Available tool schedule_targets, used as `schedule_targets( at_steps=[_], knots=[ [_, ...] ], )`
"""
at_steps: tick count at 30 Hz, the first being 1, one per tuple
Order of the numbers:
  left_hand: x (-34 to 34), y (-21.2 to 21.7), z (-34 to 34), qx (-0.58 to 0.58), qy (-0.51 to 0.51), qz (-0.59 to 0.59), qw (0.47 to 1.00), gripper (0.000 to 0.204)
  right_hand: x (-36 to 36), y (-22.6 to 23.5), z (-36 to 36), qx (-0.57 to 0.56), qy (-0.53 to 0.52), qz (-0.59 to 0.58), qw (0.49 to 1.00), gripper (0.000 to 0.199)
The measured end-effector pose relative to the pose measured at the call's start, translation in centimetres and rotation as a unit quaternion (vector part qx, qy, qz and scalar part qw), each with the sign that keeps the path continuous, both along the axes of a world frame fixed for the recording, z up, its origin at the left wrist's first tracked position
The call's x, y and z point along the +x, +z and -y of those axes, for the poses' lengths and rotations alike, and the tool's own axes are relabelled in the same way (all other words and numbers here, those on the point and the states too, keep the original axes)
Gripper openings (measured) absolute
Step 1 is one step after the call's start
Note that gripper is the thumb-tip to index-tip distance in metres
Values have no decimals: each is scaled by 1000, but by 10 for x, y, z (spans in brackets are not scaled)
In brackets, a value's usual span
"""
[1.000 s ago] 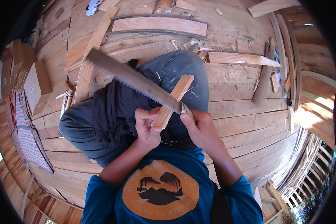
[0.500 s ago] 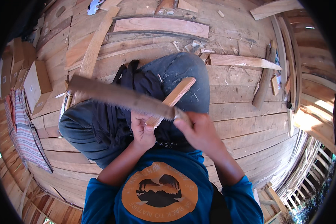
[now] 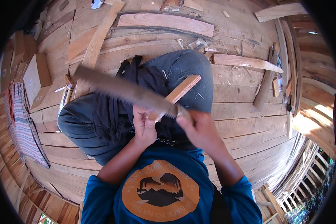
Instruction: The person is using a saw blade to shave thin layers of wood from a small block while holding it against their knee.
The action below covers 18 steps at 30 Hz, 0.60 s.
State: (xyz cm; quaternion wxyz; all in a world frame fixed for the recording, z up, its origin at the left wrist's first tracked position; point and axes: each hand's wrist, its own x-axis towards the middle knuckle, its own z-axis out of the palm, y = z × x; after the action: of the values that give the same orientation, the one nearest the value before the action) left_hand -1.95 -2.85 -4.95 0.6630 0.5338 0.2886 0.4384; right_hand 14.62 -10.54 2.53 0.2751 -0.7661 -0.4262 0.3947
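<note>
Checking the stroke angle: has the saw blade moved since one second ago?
Yes. The saw blade has swung left and toward the person: its far end, earlier over the long plank, now juts past that plank's left edge.

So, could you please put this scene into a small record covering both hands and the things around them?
Left hand: grips the near end of a wood strip
Right hand: holds a saw by its near end
Saw: blurred, crossing over the wood strip, far end toward upper left; contact hard to tell
Over the legs: dark cloth
Floor ahead: long board
Person's left: cardboard box, striped cloth
</note>
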Motion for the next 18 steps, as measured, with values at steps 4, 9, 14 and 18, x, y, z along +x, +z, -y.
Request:
schedule_targets(
  at_steps=[4,9,14,18],
  knots=[
    [0,0,2,9,-34,22,999,43,16,-7,3,-28,-15,24,999,60],
    [5,7,5,-6,-60,49,997,45,38,-20,-4,-98,-128,34,986,61],
    [7,13,15,-18,-75,96,992,42,12,4,3,-21,-47,7,999,53],
    [3,6,5,-13,-50,44,998,46,20,-10,1,-24,-30,23,999,55]
  ],
)
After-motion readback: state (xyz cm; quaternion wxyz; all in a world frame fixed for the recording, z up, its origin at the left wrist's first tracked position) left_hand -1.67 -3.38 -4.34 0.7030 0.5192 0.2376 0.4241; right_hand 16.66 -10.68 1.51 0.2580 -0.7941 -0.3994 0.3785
